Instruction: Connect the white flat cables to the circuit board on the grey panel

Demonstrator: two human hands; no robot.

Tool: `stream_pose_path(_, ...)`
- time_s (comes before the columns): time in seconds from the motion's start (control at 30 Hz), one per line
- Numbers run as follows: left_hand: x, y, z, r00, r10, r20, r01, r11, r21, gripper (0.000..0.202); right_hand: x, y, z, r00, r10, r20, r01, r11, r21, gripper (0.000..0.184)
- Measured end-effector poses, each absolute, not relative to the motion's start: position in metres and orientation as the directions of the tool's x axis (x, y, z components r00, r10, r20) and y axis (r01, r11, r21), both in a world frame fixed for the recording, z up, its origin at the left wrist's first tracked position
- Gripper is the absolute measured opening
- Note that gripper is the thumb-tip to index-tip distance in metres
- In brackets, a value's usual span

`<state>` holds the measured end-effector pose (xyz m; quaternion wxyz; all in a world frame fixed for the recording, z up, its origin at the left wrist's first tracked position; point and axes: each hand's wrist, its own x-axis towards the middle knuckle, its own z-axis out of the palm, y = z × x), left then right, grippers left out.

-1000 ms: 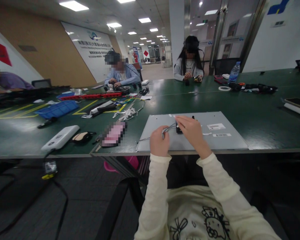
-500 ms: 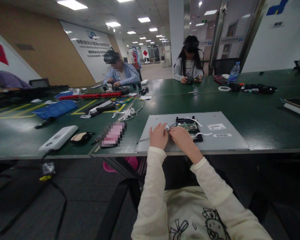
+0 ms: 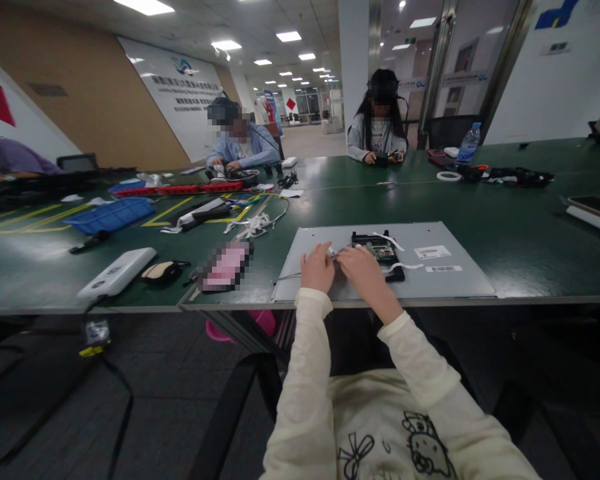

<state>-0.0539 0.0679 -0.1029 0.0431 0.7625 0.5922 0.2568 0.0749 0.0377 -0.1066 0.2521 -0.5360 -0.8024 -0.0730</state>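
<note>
Head view: L hand and R hand are close together over the left-of-centre part of a grey panel, which lies flat at the near edge of the green surface. Fingers of both are narrow, pinching a thin grey cable btwn them; exact contact at the tips is too small to tell. Cable trails out left past the L hand, along the panel. Just beyond the R hand, partly hidden by it, a black frame w/ a green circuit board sits on the panel; one white strip at its top, another lower right. Two white labels are stuck on the panel further R.

Left of panel: pink pixelated item, then white slab device. Further back: blue tray, tangled white strips. Far R: water bottle, white ring. Two co-workers sit opposite, hands on small parts.
</note>
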Motion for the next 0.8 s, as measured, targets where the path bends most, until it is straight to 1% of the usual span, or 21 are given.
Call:
stream_pose_path(0.1, -0.055, 0.07, -0.106, 0.204, 0.923, 0.326, 0.884, -0.317, 0.344, 0.046, 0.074, 0.036, -0.106, -0.344, 0.838, 0.423, 0.902, 0.42, -0.099, 0.028)
stream_pose_path(0.2, -0.055, 0.071, -0.108, 0.261, 0.923, 0.283, 0.886, -0.346, 0.31, 0.043, 0.073, 0.036, -0.105, -0.359, 0.835, 0.418, 0.901, 0.427, -0.08, 0.029)
stream_pose_path(0.37, -0.053, 0.072, -0.109, 0.268, 0.933, 0.241, 0.901, -0.331, 0.281, 0.043, 0.074, 0.031, -0.105, -0.379, 0.837, 0.395, 0.889, 0.448, -0.096, 0.031)
stream_pose_path(0.5, -0.053, 0.073, -0.109, 0.253, 0.942, 0.221, 0.912, -0.309, 0.269, 0.045, 0.078, 0.02, -0.105, -0.411, 0.831, 0.375, 0.86, 0.49, -0.143, 0.034)
stream_pose_path(0.53, -0.052, 0.073, -0.109, 0.255, 0.943, 0.213, 0.913, -0.307, 0.267, 0.045, 0.079, 0.016, -0.106, -0.418, 0.828, 0.374, 0.851, 0.501, -0.157, 0.038)
stream_pose_path(0.67, -0.051, 0.071, -0.107, 0.253, 0.95, 0.183, 0.917, -0.296, 0.269, 0.043, 0.081, -0.001, -0.111, -0.414, 0.837, 0.358, 0.848, 0.498, -0.181, 0.064)
stream_pose_path(0.8, -0.049, 0.07, -0.106, 0.262, 0.949, 0.178, 0.917, -0.302, 0.261, 0.041, 0.081, -0.018, -0.118, -0.405, 0.849, 0.34, 0.858, 0.481, -0.179, 0.081)
